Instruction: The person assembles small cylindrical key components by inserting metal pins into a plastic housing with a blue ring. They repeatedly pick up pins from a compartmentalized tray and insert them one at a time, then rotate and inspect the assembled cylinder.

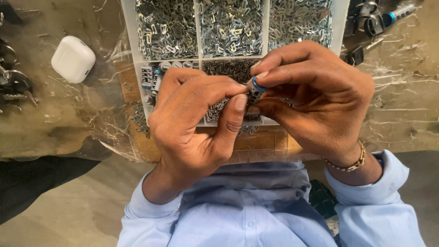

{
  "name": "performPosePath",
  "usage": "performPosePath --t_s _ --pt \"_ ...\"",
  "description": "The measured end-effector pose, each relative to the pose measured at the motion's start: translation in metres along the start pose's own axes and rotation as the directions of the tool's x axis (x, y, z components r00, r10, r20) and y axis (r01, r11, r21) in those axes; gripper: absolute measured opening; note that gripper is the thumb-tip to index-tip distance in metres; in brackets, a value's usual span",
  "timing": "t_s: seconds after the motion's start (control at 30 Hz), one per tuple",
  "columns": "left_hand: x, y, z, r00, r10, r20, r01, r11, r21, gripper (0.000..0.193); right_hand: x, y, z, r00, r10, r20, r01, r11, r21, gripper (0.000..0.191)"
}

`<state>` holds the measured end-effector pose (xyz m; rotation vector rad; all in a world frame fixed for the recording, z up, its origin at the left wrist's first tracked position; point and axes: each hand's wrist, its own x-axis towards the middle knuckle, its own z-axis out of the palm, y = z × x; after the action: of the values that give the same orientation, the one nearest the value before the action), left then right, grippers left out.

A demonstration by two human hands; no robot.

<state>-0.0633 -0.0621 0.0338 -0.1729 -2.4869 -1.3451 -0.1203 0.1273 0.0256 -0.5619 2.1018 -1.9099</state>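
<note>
I'm fitting a small part into the cylinder [255, 90] over the tray [129, 36].
Left hand [196, 123] and right hand [315, 100] both pinch it closed; next needs steady alignment, I'd judge.

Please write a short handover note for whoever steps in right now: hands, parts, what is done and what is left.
Left hand and right hand: both pinch one small cylinder with a blue end between the fingertips, above the divided tray.
Tray: small metal pieces fill the top compartments; similar cylinders lie in the left one.
White case and keys lie to the left.
Done: one cylinder is in hand. Left: cannot tell.
</note>
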Motion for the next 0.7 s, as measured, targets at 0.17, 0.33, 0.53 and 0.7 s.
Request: performPosePath --t_s 0.17,0.33,0.53,0.7 --pt "-0.0004 -0.0007 -0.0005 1.000 0.008 -0.014 -0.008 1.000 0.011 0.009 0.0005 -0.0009 -0.0003 1.000 -0.003 0.010 0.003 0.998 -0.055 0.027" --pt "0.0001 0.0006 -0.0018 1.000 0.014 -0.004 -0.013 1.000 0.027 0.010 -0.0007 -0.0013 -0.0006 1.000 0.019 -0.015 -0.021 0.985 -0.170 0.023" --pt "0.0007 -0.0004 -0.0045 0.999 0.018 0.028 -0.018 1.000 0.005 0.014 0.0013 -0.0023 0.0008 0.999 0.046 -0.022 -0.049 0.987 -0.151 0.024" --pt "-0.0013 -0.0022 -0.0035 0.999 0.033 0.014 -0.033 0.999 0.012 0.017 0.0034 -0.0032 0.0017 0.996 -0.080 0.043 0.085 0.988 -0.126 0.024"
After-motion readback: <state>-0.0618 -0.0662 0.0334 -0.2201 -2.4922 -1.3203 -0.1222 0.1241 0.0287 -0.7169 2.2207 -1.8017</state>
